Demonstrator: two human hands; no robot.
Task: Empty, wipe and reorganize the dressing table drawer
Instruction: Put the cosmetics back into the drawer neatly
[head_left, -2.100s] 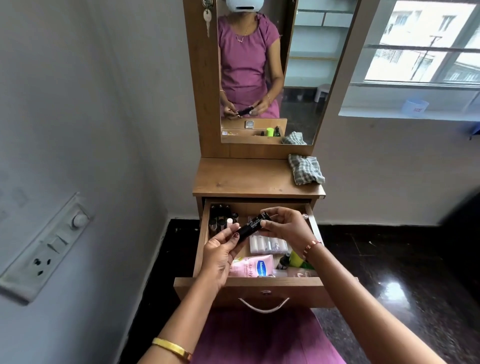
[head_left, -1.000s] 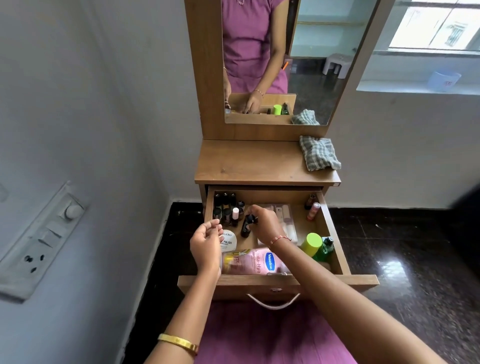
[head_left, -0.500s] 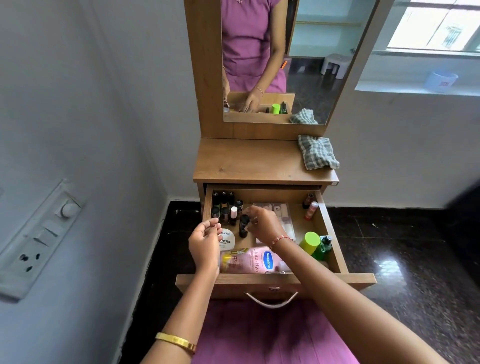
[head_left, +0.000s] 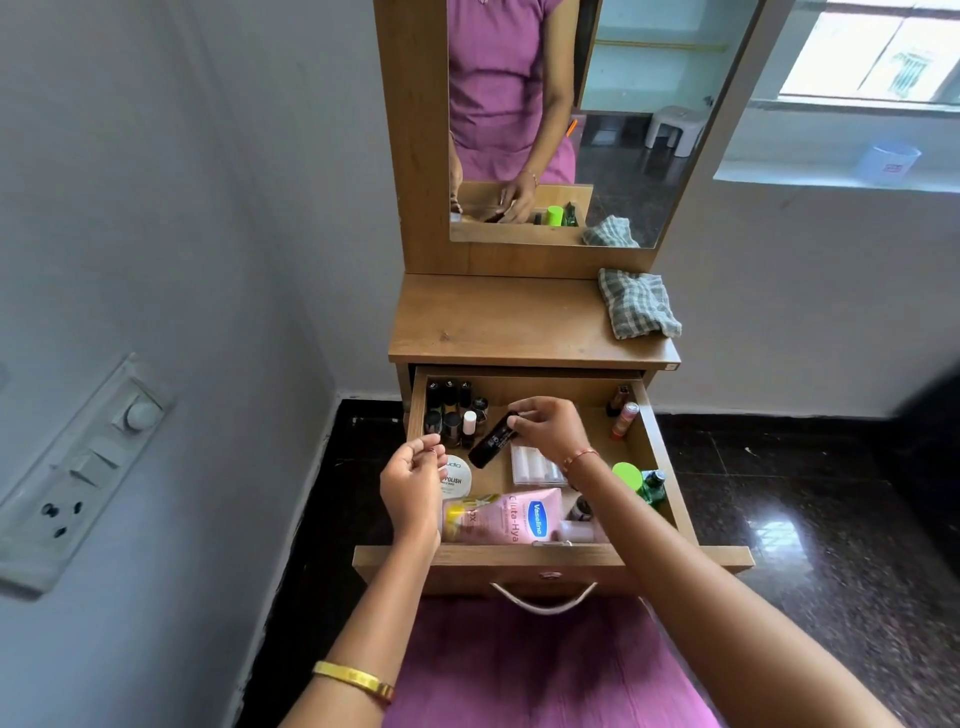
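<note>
Over the open drawer (head_left: 524, 558), my right hand (head_left: 548, 426) pinches the black tube (head_left: 493, 439) by its far end; it slants down toward my near, loosely curled, empty left hand (head_left: 413, 480).

The right hand (head_left: 545, 426) has lifted the black tube (head_left: 493, 439) tilted above the drawer (head_left: 524, 564) floor.

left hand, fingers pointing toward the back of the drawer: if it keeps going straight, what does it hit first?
Probably the cluster of small dark bottles in the drawer's back-left corner, directly ahead of the left hand. Depth is unclear; it might pass above them.
</note>
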